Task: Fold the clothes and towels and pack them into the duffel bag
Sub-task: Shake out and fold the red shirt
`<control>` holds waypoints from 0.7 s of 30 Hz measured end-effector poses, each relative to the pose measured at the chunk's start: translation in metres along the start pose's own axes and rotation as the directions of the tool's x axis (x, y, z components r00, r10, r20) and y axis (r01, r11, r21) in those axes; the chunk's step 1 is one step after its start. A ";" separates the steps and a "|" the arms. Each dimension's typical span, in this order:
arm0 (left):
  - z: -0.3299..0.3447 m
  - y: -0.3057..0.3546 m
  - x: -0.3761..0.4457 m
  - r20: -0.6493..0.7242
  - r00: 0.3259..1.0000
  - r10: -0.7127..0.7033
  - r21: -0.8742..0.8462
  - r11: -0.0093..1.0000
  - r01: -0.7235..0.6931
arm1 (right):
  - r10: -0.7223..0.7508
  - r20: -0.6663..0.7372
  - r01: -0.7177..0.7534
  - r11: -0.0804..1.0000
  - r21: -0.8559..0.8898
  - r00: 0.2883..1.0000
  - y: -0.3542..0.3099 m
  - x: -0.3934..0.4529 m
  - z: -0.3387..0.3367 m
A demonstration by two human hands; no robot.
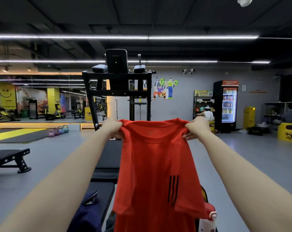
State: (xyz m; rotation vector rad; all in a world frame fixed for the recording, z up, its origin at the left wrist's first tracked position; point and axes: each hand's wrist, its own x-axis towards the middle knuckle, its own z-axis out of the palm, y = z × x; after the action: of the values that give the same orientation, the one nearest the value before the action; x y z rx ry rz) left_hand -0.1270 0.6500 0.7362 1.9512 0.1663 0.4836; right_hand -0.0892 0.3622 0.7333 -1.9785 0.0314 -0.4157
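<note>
Both arms stretched out, left hand (112, 127) and right hand (196, 128) each pinching a shoulder of the red tee (152, 173), mid-frame. Thin, smooth knit with a round collar and three black stripes, hanging limp over a padded black bench (100, 190) at lower center.
</note>
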 end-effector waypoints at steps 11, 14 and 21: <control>0.007 -0.016 0.001 -0.008 0.990 0.138 0.056 0.989 -0.137 | -0.226 -0.006 0.225 0.971 -0.078 0.974 0.014 -0.001 0.007; 0.009 -0.018 -0.002 -0.027 0.976 0.215 0.156 0.966 -0.208 | -0.354 -0.087 0.320 0.908 -0.272 0.931 0.017 -0.007 0.008; 0.015 -0.020 0.001 0.035 0.986 0.163 0.050 0.985 -0.165 | -0.324 -0.051 0.314 0.938 -0.146 0.945 0.024 -0.006 0.013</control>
State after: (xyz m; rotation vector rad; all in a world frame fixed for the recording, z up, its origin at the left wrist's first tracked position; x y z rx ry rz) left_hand -0.1185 0.6463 0.7131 2.0326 -0.0017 0.5612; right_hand -0.0865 0.3641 0.7052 -2.1079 -0.2237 -0.7151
